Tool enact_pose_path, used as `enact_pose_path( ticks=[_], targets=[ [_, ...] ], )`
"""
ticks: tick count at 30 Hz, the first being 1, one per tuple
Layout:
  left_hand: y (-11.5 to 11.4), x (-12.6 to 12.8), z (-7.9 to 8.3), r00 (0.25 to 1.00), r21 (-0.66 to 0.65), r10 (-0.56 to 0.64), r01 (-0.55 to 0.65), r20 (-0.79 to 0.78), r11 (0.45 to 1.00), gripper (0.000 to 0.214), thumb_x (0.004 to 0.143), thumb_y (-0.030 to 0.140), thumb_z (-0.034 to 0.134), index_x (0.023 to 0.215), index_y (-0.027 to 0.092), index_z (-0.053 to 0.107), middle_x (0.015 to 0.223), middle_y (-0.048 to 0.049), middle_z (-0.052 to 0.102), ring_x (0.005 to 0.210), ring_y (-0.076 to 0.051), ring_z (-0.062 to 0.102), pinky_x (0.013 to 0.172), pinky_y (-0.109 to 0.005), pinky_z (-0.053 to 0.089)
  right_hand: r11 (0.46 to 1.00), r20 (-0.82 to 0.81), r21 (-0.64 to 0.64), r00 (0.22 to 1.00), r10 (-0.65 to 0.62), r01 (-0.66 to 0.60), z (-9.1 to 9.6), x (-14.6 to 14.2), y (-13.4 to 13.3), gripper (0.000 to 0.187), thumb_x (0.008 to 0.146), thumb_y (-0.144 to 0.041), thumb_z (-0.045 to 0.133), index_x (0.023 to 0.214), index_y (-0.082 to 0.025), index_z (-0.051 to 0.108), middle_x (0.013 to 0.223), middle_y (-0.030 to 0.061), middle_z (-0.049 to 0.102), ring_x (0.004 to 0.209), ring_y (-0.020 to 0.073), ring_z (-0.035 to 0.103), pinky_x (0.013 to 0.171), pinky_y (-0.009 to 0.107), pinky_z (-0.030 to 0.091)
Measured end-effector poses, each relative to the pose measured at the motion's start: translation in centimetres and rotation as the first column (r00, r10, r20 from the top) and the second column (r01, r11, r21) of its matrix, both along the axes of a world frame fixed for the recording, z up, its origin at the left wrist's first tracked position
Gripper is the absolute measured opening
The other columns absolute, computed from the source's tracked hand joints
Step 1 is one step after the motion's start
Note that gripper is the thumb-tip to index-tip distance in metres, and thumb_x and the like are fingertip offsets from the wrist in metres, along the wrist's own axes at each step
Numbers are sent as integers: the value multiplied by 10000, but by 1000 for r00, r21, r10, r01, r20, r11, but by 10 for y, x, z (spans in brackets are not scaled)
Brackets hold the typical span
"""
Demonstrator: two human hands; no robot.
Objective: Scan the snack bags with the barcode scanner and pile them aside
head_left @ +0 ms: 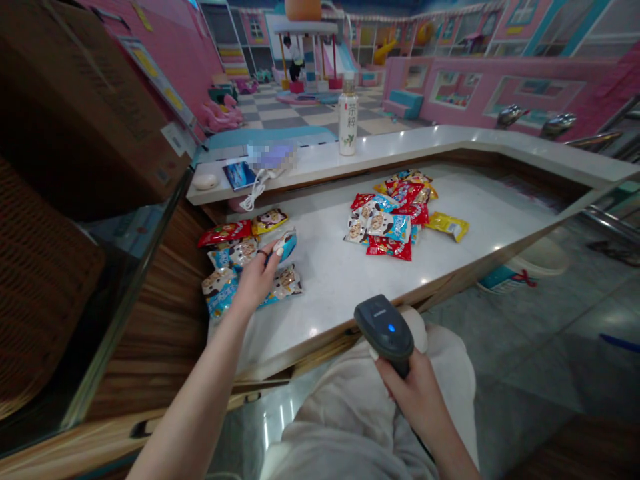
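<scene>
My left hand (257, 277) is over the left end of the counter, its fingers closed on a blue-and-white snack bag (285, 246). Under and around it lie more snack bags: a red one (226, 232), a yellow one (270, 220) and several blue-and-white ones (219, 291). In front of my lap, my right hand (411, 387) grips a dark barcode scanner (384, 327) with a blue light lit on top. A second heap of snack bags (390, 227), red, yellow and blue-and-white, rests at the counter's middle, and a yellow bag (449, 225) lies at its right.
On the raised ledge (320, 159) stand a white-labelled bottle (348, 120), a blue card (239, 175) and a coiled white cable (256, 192). A cardboard box (85, 100) and a wicker basket (43, 280) are at left. A bucket (520, 270) sits on the floor right.
</scene>
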State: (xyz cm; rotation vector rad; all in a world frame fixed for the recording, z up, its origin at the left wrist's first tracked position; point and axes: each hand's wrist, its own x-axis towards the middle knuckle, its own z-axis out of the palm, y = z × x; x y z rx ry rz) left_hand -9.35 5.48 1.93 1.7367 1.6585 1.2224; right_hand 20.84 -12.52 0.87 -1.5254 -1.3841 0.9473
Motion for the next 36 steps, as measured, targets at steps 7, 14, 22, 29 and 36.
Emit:
enact_pose_path(
  ticks=[7, 14, 22, 29, 36],
  targets=[
    [-18, 84, -12, 437, -318, 194, 232, 878, 919, 356, 840, 484, 722, 1011, 171, 714, 944, -55, 760, 820, -168, 710, 777, -294, 595, 1000, -6, -6, 1000, 9, -9, -1, 2, 3, 212, 839, -316, 639, 940, -151, 726, 514, -7, 619, 593, 221, 648, 499, 241, 485],
    [-27, 115, -33, 191, -327, 267, 476, 945, 817, 304, 996, 380, 525, 1113, 147, 682, 1018, -87, 768, 815, -190, 738, 779, -352, 625, 1000, -34, -27, 999, -4, 3, -1, 3, 2, 165, 825, -287, 636, 894, -156, 707, 511, -25, 592, 541, 191, 607, 477, 230, 458],
    [-33, 115, -44, 282, -257, 145, 417, 949, 872, 318, 776, 237, 811, 1049, 134, 684, 998, -86, 771, 826, -174, 729, 828, -308, 601, 999, -19, -30, 1000, 15, -16, 5, 0, 9, 164, 841, -272, 624, 921, -152, 701, 504, -30, 586, 517, 190, 607, 487, 240, 468],
    [-38, 118, -43, 352, -217, 73, 392, 933, 894, 402, 712, 291, 860, 1062, 192, 687, 1035, -50, 771, 907, -182, 735, 936, -334, 562, 1000, -43, -21, 999, 6, -6, 9, 0, 13, 203, 821, -268, 656, 979, -159, 722, 517, -16, 617, 542, 215, 644, 479, 248, 478],
    [-41, 118, -43, 359, -213, 79, 350, 930, 912, 463, 630, 280, 900, 1028, 183, 683, 1015, -63, 781, 905, -220, 744, 897, -363, 580, 1000, -29, -19, 1000, -3, 2, 7, 1, 12, 178, 813, -274, 650, 933, -163, 720, 531, -10, 628, 579, 221, 660, 508, 251, 489]
  ],
)
